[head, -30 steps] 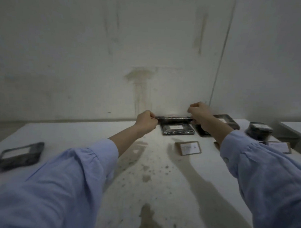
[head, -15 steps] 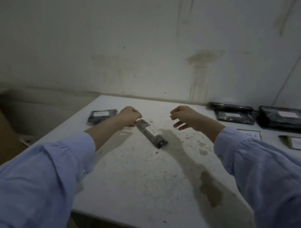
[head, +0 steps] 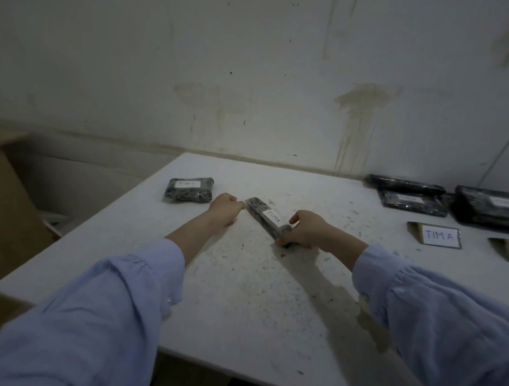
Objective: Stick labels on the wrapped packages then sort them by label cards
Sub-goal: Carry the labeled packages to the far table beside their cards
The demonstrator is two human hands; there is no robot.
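A long narrow dark wrapped package (head: 264,217) with a white label reading TIMA lies slantwise on the white table (head: 244,293). My right hand (head: 305,228) grips its near end with curled fingers. My left hand (head: 223,209) is a fist at its far end, the fingertips touching or pinching the wrap; I cannot tell which. A second labelled dark package (head: 189,189) lies flat at the table's far left. A label card (head: 435,235) reading TIMA stands at the right.
Stacked dark packages (head: 410,195) lie by the wall at the far right, with a larger one (head: 489,205) beside them. Another card (head: 508,249) is cut off by the right edge. The table's left edge drops to brown cardboard boxes (head: 13,201).
The view swung left from the right-hand stacks to the long package. My right hand, open above the table half a second ago, now grips the package's near end. My left hand stays at its far end.
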